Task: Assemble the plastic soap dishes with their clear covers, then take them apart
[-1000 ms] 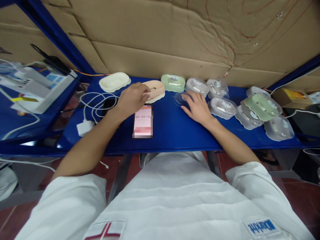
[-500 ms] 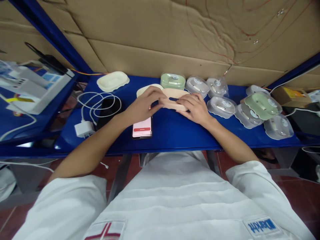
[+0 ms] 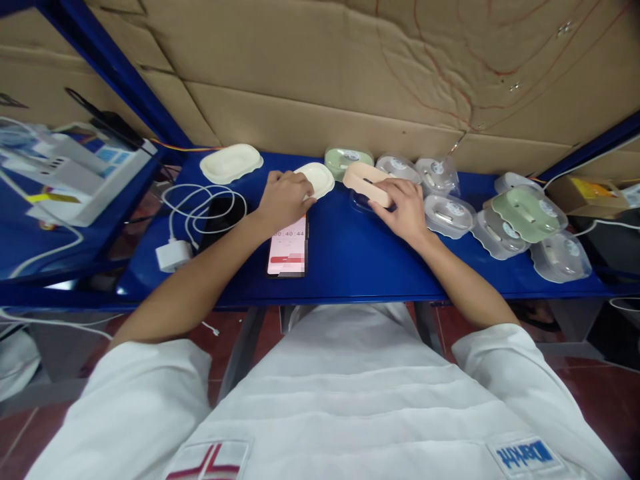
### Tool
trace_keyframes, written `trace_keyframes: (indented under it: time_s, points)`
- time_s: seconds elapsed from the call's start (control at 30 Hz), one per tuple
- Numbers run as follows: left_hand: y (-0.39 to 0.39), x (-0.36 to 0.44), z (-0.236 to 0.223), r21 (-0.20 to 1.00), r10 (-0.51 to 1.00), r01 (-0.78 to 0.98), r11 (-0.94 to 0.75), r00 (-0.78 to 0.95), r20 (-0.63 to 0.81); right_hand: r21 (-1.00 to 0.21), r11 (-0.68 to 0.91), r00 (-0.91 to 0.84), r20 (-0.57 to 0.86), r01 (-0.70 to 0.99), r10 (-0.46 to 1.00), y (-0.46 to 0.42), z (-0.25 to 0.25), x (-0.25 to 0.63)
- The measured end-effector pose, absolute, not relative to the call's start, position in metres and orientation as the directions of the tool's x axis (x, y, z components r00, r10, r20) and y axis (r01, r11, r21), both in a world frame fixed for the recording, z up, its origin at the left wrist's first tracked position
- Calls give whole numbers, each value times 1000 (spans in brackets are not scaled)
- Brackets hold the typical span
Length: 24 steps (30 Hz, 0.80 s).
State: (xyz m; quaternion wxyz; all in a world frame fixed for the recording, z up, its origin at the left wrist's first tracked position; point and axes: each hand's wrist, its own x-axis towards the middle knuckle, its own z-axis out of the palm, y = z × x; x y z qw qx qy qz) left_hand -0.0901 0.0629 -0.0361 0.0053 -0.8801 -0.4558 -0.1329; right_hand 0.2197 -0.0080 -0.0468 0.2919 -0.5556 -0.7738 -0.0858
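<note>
My right hand [image 3: 403, 211] grips a peach-coloured soap dish part [image 3: 367, 182], holding it tilted over a clear plastic lid [image 3: 359, 202] on the blue shelf [image 3: 345, 260]. My left hand [image 3: 283, 197] rests with curled fingers on the edge of a cream tray part [image 3: 317, 177] lying flat on the shelf. A phone [image 3: 289, 245] showing a timer lies just below my left hand.
Another cream tray [image 3: 231, 162] lies at the back left. A green packed dish [image 3: 341, 158] and several clear-lidded packed dishes [image 3: 447, 215] line the back and right. White charger and cable [image 3: 185, 220] and a dark phone [image 3: 223, 215] sit to the left. Cardboard backs the shelf.
The peach part came off the cream tray; my right hand carried it right, over the clear lid. My left hand returned to the cream tray.
</note>
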Motion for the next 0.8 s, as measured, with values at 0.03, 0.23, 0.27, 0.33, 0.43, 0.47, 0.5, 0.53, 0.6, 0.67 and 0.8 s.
trace_keyframes:
  time_s: [0.03, 0.23, 0.27, 0.33, 0.43, 0.47, 0.5, 0.53, 0.6, 0.67, 0.8]
  points:
    - [62, -90, -37, 125, 801, 803, -583, 542, 253, -200, 357, -197, 551, 913, 811, -8, -46, 220]
    - [62, -90, -36, 203, 805, 795, -571, 494, 329, -248, 344, -150, 571, 906, 807, -6, -46, 220]
    - [60, -89, -35, 204, 800, 791, -577, 497, 336, -253, 344, -147, 571, 904, 807, -6, -45, 221]
    - [51, -88, -32, 195, 780, 774, -603, 520, 347, -266, 354, -147, 574, 897, 805, -7, -42, 223]
    - [26, -82, -29, 151, 703, 702, -696, 624, 341, -293, 420, -182, 593, 859, 785, -11, -36, 227]
    - [16, -79, -29, 130, 661, 661, -739, 672, 334, -302, 454, -203, 600, 839, 774, -14, -34, 229]
    - [6, -75, -30, 112, 612, 614, -781, 718, 330, -312, 487, -225, 605, 816, 764, -17, -33, 229]
    - [-4, -72, -32, 98, 557, 559, -824, 765, 324, -325, 515, -244, 606, 793, 758, -21, -32, 229]
    - [-20, -65, -36, 56, 446, 452, -890, 843, 301, -366, 556, -281, 584, 747, 762, -31, -32, 227]
    - [-31, -61, -38, -3, 371, 388, -921, 883, 285, -404, 576, -326, 537, 710, 778, -42, -34, 222]
    - [-35, -63, -35, -121, 291, 343, -932, 902, 319, -423, 573, -365, 477, 702, 799, -62, -39, 213]
